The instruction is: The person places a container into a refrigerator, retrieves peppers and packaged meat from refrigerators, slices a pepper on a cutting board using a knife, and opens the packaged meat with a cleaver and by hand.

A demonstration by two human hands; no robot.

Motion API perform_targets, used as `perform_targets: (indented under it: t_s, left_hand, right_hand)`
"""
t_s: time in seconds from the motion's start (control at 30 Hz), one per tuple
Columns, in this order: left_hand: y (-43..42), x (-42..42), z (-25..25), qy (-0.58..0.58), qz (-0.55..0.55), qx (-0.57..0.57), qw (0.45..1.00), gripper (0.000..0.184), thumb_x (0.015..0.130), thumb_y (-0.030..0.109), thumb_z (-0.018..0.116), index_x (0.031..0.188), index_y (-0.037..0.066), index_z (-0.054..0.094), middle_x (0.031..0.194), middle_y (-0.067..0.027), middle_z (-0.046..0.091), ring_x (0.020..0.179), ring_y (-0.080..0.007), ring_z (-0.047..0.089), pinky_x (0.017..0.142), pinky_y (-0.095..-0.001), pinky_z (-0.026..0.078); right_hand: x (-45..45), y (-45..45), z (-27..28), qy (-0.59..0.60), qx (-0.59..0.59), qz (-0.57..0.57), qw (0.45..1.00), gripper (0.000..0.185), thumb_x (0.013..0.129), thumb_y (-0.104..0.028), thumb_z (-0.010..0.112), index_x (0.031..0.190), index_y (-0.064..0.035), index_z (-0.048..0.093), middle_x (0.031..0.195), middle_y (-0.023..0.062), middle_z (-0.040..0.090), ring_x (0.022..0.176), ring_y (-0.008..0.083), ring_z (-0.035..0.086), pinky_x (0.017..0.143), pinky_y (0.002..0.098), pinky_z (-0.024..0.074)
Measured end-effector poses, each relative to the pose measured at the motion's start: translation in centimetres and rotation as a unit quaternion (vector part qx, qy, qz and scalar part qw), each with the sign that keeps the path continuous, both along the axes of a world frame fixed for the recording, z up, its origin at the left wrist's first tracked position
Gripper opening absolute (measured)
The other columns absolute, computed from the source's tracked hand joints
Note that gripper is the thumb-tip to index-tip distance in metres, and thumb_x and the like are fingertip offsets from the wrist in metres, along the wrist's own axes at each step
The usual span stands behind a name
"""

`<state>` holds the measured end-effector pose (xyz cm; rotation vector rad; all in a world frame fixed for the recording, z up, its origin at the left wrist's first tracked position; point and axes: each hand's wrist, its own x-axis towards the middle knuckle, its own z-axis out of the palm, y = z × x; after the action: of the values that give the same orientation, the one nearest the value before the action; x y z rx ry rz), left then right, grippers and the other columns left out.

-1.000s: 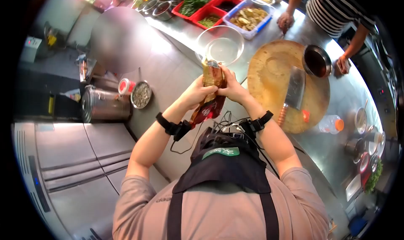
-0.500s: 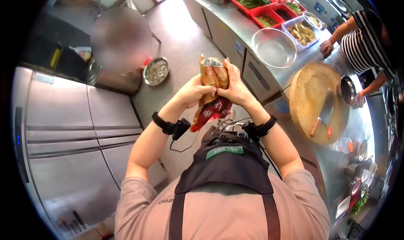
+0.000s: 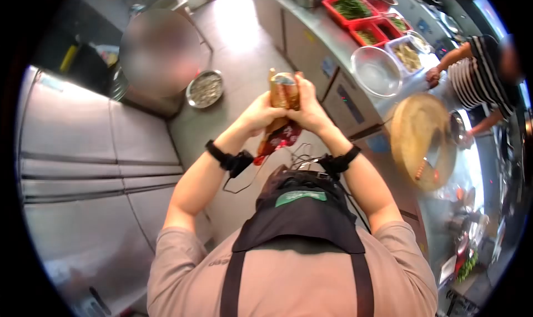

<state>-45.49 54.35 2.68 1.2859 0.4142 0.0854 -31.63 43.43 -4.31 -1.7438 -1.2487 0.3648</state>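
A gold and red packet (image 3: 284, 95) is held up in front of my chest, between both hands. My left hand (image 3: 263, 115) grips its left side, with the thumb across the front. On the right side my right hand (image 3: 308, 110) wraps round it, its thumb close to the other one. The packet's red lower part (image 3: 282, 137) hangs below my hands, tapering to the lower left. What the packet contains cannot be made out.
Steel fridge doors (image 3: 72, 133) stand at left, near a bowl of pale pieces (image 3: 205, 89). The right counter bears a clear bowl (image 3: 376, 71), red trays (image 3: 348, 9) and a round chopping board (image 3: 413, 125) with a cleaver. Behind it is a person in stripes (image 3: 472, 78).
My view has turned, so the counter and chopping board have shifted right and the fridge shows more. Both hands still hold the packet in front of me.
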Motion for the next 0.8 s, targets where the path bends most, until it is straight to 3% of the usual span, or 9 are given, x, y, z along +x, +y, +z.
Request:
perform_targets:
  t_s: [0.03,0.17,0.23,0.37,0.63,0.7,0.73,0.8]
  left_hand:
    - [0.2,0.0,0.3,-0.005,0.008,-0.013,1.000,0.049,0.082,-0.008,0.060,0.130,-0.004,0.050,0.123,-0.0133,0.061,0.112,-0.0212,0.061,0.098,-0.0356,0.050]
    - [1.0,-0.1,-0.7,-0.008,0.009,0.033,0.999,0.055,0.082,-0.010,0.057,0.135,-0.002,0.047,0.125,-0.0129,0.060,0.114,-0.0224,0.060,0.100,-0.0370,0.048]
    - [1.1,0.2,-0.6,-0.025,0.002,-0.002,1.000,0.055,0.082,-0.009,0.058,0.135,-0.002,0.047,0.125,-0.0128,0.060,0.113,-0.0222,0.060,0.100,-0.0367,0.048]
    - [1.1,0.1,1.0,-0.054,0.015,-0.086,0.995,0.052,0.082,-0.011,0.060,0.132,0.000,0.051,0.120,-0.0108,0.062,0.109,-0.0215,0.062,0.097,-0.0358,0.051]
    - [-0.2,-0.3,5.6,-0.121,-0.017,-0.119,0.985,0.051,0.086,-0.005,0.061,0.135,-0.001,0.046,0.125,-0.0110,0.060,0.114,-0.0210,0.060,0.100,-0.0376,0.049]
    - [-0.7,-0.4,6.7,-0.133,-0.002,-0.120,0.984,0.050,0.086,-0.003,0.061,0.134,-0.001,0.048,0.123,-0.0106,0.061,0.112,-0.0205,0.060,0.099,-0.0374,0.049]
    - [-0.5,-0.4,6.8,-0.133,-0.003,-0.120,0.984,0.050,0.086,-0.003,0.061,0.134,-0.001,0.048,0.123,-0.0106,0.061,0.112,-0.0205,0.060,0.099,-0.0374,0.049]
    - [-0.4,-0.2,7.0,-0.137,-0.016,-0.087,0.987,0.048,0.087,-0.004,0.061,0.133,-0.001,0.049,0.120,-0.0099,0.062,0.111,-0.0199,0.061,0.097,-0.0363,0.049]
  right_hand:
    - [-0.1,-0.3,1.9,0.031,-0.051,-0.001,0.998,0.105,0.070,-0.020,0.080,0.153,-0.0054,0.017,0.151,0.0244,0.022,0.136,0.0466,0.034,0.114,0.0471,0.0335]
    - [0.1,0.0,2.6,0.012,-0.057,-0.025,0.998,0.106,0.068,-0.018,0.079,0.153,-0.0069,0.017,0.152,0.0222,0.022,0.136,0.0464,0.034,0.114,0.0471,0.0338]
    - [0.6,-0.6,3.2,-0.002,-0.052,-0.012,0.999,0.104,0.068,-0.017,0.078,0.152,-0.0063,0.019,0.151,0.0225,0.023,0.135,0.0454,0.035,0.113,0.0465,0.0341]
    - [1.5,-2.4,6.4,0.033,0.048,0.005,0.998,0.092,0.067,-0.013,0.077,0.147,-0.0054,0.031,0.138,0.0217,0.037,0.130,0.0375,0.042,0.111,0.0409,0.0362]
    - [1.7,-4.8,11.8,0.107,0.099,0.021,0.989,0.087,0.071,-0.012,0.075,0.147,-0.0087,0.033,0.138,0.0186,0.038,0.132,0.0324,0.040,0.112,0.0399,0.0340]
    - [1.7,-5.1,12.3,0.129,0.088,0.021,0.988,0.092,0.072,-0.008,0.076,0.151,-0.0080,0.027,0.148,0.0171,0.034,0.138,0.0280,0.035,0.115,0.0406,0.0307]
    - [1.8,-5.3,12.7,0.128,0.089,0.020,0.988,0.092,0.072,-0.008,0.076,0.151,-0.0080,0.027,0.148,0.0171,0.034,0.138,0.0280,0.035,0.115,0.0406,0.0307]
    - [1.9,-5.8,13.4,-0.018,0.062,0.004,0.998,0.102,0.072,-0.017,0.079,0.155,-0.0168,0.019,0.151,0.0257,0.022,0.140,0.0421,0.029,0.115,0.0442,0.0316]
